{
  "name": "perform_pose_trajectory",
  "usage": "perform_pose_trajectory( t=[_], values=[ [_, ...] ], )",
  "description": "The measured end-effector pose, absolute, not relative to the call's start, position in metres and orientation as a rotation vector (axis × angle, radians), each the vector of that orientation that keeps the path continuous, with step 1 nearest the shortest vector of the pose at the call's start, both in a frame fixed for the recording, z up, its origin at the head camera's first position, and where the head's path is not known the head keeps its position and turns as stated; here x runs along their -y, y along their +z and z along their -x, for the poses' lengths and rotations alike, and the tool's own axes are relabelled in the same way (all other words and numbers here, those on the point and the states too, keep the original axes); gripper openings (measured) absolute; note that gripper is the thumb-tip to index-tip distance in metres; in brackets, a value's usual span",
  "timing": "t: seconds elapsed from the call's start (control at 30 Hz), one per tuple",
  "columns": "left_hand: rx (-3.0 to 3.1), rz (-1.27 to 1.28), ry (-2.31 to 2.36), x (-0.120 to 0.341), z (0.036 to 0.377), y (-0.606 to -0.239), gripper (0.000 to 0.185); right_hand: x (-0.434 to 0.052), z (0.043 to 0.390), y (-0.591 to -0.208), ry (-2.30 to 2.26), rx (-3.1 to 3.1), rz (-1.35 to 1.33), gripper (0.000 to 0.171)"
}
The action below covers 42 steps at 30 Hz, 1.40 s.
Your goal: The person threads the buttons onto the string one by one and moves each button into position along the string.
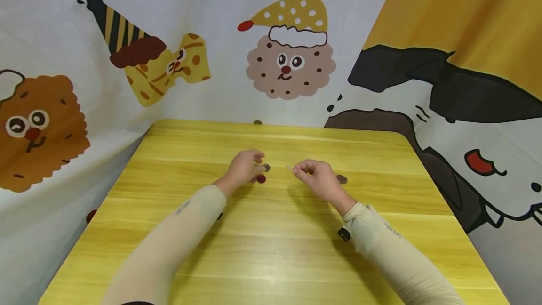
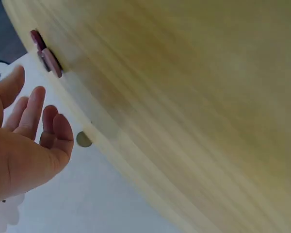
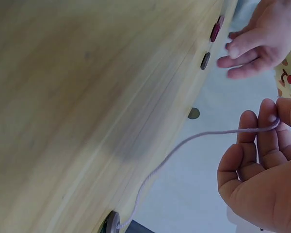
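Note:
My right hand (image 1: 301, 170) pinches the end of a thin pale string (image 3: 203, 133) between thumb and fingers, just above the yellow table (image 1: 271, 248). The string runs down to a grey button (image 3: 112, 222) lying by my right wrist, the same grey button (image 1: 341, 179) that the head view shows. My left hand (image 1: 255, 160) hovers with relaxed fingers and holds nothing. It is right beside a second grey button (image 1: 266, 167) and a dark red button (image 1: 261, 179). The left wrist view shows these fingers (image 2: 36, 104) spread and empty, with two reddish buttons (image 2: 51, 62) beyond them.
The table is boxed in by cloth walls printed with cartoon figures (image 1: 288, 60) at the back, left and right. Bare wood stretches from the hands to the near edge. Both forearms wear beige sleeves (image 1: 186, 229).

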<state>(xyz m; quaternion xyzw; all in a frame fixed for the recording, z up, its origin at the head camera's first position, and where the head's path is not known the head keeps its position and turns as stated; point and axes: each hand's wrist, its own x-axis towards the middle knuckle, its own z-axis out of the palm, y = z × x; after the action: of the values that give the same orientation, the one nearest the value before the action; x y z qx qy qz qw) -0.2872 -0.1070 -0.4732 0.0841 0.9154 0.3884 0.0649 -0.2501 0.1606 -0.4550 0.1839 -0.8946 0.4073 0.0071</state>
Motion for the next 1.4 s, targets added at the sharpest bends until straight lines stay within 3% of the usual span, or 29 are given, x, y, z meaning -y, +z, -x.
perform_pose_trajectory(
  t=[0.23,0.73,0.83,1.1,1.4],
  values=[
    [-2.749,-0.172,1.049,0.104,0.301,-0.481,0.052,-0.156,0.249,-0.456,1.328,2.811,-0.647,0.017],
    [-2.76,-0.157,1.187,0.103,0.299,-0.483,0.017,-0.153,0.25,-0.453,1.325,2.819,-0.616,0.014],
    [-2.796,-0.131,1.311,0.1,0.291,-0.483,0.013,-0.15,0.249,-0.452,1.345,2.835,-0.571,0.017],
    [-2.602,-0.045,1.991,0.076,0.26,-0.471,0.022,-0.14,0.249,-0.444,1.383,2.812,-0.449,0.022],
    [-2.577,0.005,2.148,0.055,0.247,-0.468,0.018,-0.138,0.249,-0.441,1.386,2.757,-0.349,0.021]
  ],
)
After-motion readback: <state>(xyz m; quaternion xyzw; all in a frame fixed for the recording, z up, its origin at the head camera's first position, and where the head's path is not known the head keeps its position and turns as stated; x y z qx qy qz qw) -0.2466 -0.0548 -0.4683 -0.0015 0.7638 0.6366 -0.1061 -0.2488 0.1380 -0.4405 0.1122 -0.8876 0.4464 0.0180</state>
